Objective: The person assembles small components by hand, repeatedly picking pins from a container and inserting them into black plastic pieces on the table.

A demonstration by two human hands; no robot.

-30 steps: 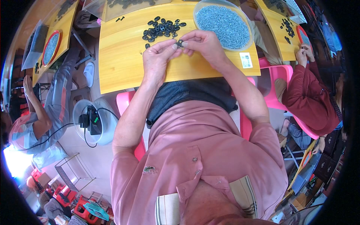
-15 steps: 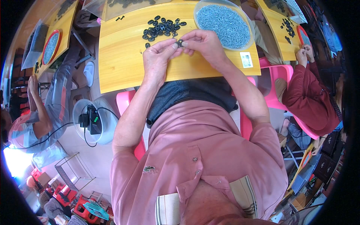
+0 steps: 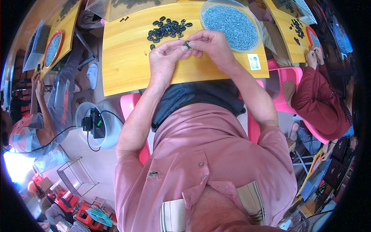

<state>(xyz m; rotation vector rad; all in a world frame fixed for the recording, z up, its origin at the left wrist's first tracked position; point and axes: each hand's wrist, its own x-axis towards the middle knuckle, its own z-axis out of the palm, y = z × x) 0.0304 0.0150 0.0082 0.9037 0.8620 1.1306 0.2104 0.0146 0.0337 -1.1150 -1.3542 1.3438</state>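
- One small black part (image 3: pixel 187 44) up at the fingertips, left of the bowl (image 3: pixel 260 36) and on the person's side of it.
- Left hand (image 3: pixel 164 62): thumb and fingers pinched narrow on the part, from its left; farther left of the bowl than the right hand.
- Right hand (image 3: pixel 214 45): same narrow pinch, from the part's right; just beside the bowl's lower left edge, can't tell if touching.
- Part sits between the two pinches, mostly covered by fingertips; exact shape too small to tell.
- Bowl: round, clear, full of silvery screws (image 3: pixel 230 27).
- Pile of black pieces (image 3: pixel 168 30): left of bowl, loose, many with holes.
- Single black piece (image 3: pixel 152 46): farther left of bowl, apart from pile.
- Two dark screws (image 3: pixel 124 19): well left of bowl.
- White label (image 3: pixel 253 62): just below bowl, on yellow table (image 3: pixel 127 69).
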